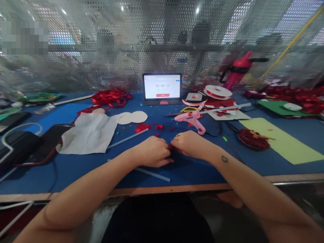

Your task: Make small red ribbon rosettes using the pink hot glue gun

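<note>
My left hand (154, 152) and my right hand (190, 144) meet over the blue tabletop, fingers pinched together. Between the fingertips shows a bit of a small red piece (170, 147); its shape is mostly hidden. Just beyond the hands lie several small red scraps (159, 127) and a folded red ribbon piece (142, 127). A pink glue gun (190, 118) rests beyond my right hand, beside scissors with yellow handles (189, 109). One translucent glue stick (128, 138) lies past my left hand, and another (154, 174) runs beneath my left wrist.
A tablet (162, 87) showing a timer stands at the back. Ribbon spools (218, 91) are stacked right of it. Left are a grey-white cloth (88, 133), white paper circles (138, 117), red ribbon (111, 97) and a phone (48, 143). Yellow paper (291, 141) and a dark red pouch-like item (253, 139) lie right.
</note>
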Tool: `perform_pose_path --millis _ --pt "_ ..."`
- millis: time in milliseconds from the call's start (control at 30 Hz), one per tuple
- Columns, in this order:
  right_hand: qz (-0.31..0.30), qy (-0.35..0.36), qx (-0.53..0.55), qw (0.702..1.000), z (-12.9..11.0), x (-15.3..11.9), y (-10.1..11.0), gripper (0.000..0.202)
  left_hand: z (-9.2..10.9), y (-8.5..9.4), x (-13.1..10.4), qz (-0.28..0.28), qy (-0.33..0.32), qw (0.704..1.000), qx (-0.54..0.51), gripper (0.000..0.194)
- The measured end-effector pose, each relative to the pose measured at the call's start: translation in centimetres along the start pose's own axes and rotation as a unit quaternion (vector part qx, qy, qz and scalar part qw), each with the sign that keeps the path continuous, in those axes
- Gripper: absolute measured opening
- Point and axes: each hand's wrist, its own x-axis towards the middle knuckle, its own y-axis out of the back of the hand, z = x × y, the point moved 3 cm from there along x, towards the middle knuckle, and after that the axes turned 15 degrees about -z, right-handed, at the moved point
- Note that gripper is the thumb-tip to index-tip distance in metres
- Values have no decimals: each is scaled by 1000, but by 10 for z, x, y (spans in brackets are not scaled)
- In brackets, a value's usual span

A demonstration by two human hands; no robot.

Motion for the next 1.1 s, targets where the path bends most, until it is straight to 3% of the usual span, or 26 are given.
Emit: perform_pose_path --millis 200,333,467,633,1100 --pt "2 -2 -9 1000 0 0 1 13 0 0 -1 16 0 1000 7 31" --pt "49 -14 9 999 6 -6 5 13 -8 3 -4 55 66 996 16 24" --pt "132 -27 -7 991 12 -17 13 16 -19 6 -8 146 170 973 -64 14" --pt "213 -23 -53 975 8 -26 21 15 -17 8 -11 267 153 944 -122 10" --pt "225 -1 -50 973 6 -27 19 17 -14 8 -12 276 125 950 -81 17"
